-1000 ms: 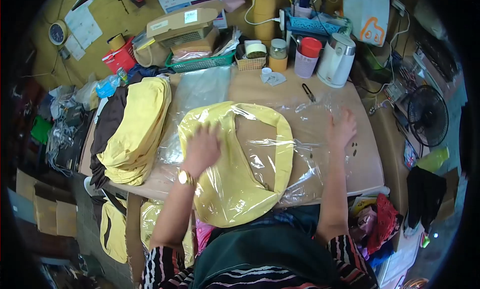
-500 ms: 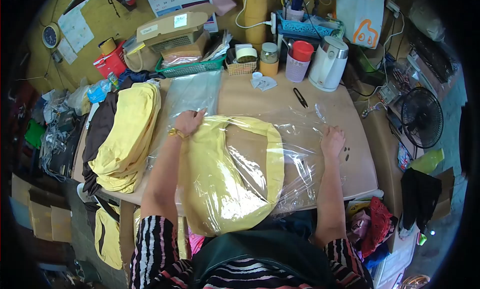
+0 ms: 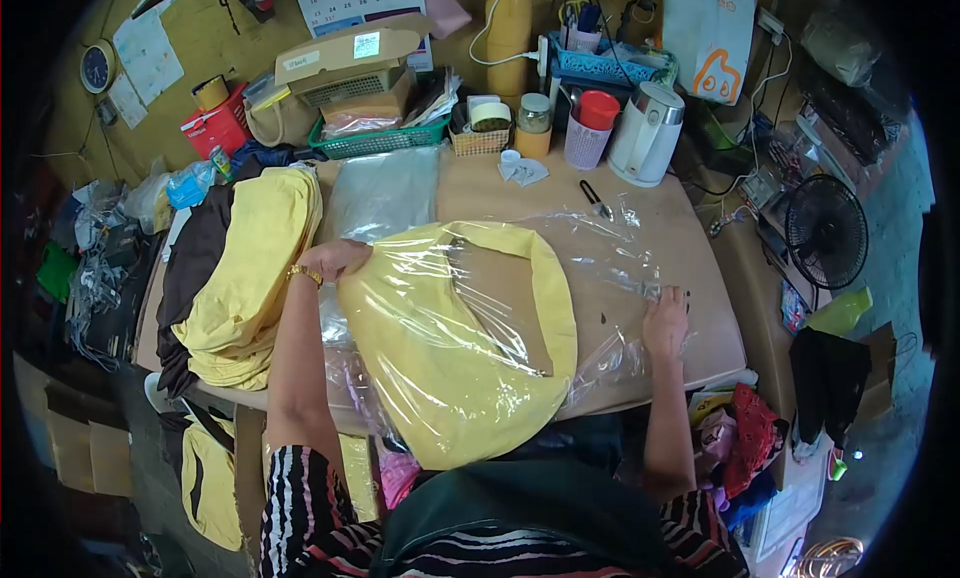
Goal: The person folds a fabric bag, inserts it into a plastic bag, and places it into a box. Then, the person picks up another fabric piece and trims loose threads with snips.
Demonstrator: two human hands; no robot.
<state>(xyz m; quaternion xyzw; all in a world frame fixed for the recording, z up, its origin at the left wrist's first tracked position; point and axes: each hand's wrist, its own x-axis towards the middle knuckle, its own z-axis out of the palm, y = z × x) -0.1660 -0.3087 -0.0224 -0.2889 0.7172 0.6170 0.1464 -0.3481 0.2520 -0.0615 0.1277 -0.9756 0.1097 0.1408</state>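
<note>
A yellow cloth piece with a wide loop at its right side (image 3: 440, 398) lies inside a clear plastic bag (image 3: 605, 248) on the table in front of me. My left hand (image 3: 340, 259), with a gold bracelet at the wrist, is closed on the upper left edge of the bag and cloth. On the other side, my right hand (image 3: 666, 323) has its fingers closed on the bag's right end. The plastic is stretched between both hands, with creases and glare across the cloth. The loop frames a patch of brown table (image 3: 505, 298).
A pile of folded yellow and dark brown cloth (image 3: 250, 268) is at left. Flat clear bags (image 3: 385, 193) lie behind my left hand. Small black scissors (image 3: 595, 198), a white kettle (image 3: 647, 136), a lilac cup (image 3: 586, 143) and a green basket (image 3: 385, 141) stand toward the back. A black fan (image 3: 826, 231) is at right.
My left hand has moved left and slightly nearer, pulling the upper left edge of the cloth and bag with it. My right hand has shifted slightly nearer, still on the bag's right end.
</note>
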